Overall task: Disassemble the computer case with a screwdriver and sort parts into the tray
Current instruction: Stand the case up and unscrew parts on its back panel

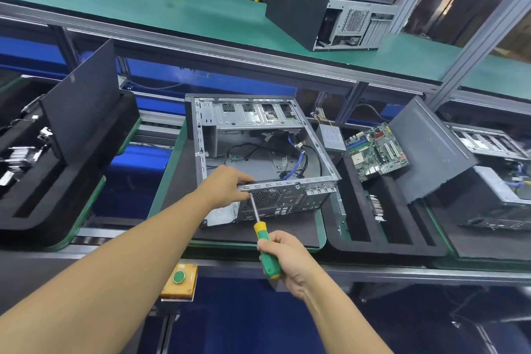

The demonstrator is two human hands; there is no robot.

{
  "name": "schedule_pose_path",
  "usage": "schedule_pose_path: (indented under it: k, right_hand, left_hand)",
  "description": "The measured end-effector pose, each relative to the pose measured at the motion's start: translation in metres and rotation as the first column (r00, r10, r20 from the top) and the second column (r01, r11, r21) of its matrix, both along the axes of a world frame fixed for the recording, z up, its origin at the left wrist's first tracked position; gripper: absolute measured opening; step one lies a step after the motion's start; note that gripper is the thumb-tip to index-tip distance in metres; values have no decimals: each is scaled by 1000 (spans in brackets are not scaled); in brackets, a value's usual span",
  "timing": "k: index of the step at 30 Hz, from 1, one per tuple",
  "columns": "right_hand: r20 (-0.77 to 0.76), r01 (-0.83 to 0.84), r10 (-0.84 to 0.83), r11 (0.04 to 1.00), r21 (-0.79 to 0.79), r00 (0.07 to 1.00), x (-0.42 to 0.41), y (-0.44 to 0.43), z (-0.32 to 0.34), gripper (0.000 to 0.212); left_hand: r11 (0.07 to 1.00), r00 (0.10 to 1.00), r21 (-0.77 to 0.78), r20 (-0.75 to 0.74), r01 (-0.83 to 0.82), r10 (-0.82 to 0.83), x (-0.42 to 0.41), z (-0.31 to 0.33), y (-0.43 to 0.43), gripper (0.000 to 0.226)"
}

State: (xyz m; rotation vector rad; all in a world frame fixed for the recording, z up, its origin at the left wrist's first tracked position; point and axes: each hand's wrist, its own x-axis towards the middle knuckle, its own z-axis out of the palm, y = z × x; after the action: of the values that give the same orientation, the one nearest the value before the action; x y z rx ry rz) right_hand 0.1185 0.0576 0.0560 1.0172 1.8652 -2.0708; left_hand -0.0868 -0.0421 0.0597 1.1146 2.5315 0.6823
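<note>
An open grey computer case lies on its side on a dark mat, loose cables showing inside. My left hand grips the near top rail of the case at its rear panel. My right hand holds a screwdriver with a green and yellow handle; its metal tip meets the rear panel just below my left fingers. To the right lies a black foam tray with a green motherboard, a grey power supply and a dark side panel.
Another black foam tray with parts and an upright dark panel stands at the left. A second case sits on the green upper shelf. A further open case is at far right. A yellow box with a green button hangs at the bench front.
</note>
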Motion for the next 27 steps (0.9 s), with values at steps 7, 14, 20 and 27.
schedule_pose_path:
  k: [7,14,20,27]
  right_hand:
    - [29,47,-50,993,111,998,0,-7,-1,19]
    - [101,-14,-5,981,192,995,-7,-9,12,18]
    - [83,18,25,879,-477,996,3,10,26,35]
    - [64,39,-26,976,-216,998,-2,-1,16,11]
  left_hand:
    - [1000,1000,8,0,-13,13,0,-1,0,44]
    - [1000,1000,0,-13,-16,16,0,-3,0,42]
    - [1000,999,6,-32,1,-1,0,-2,0,40]
    - [1000,1000,-17,-16,-9,8,-1,-2,2,43]
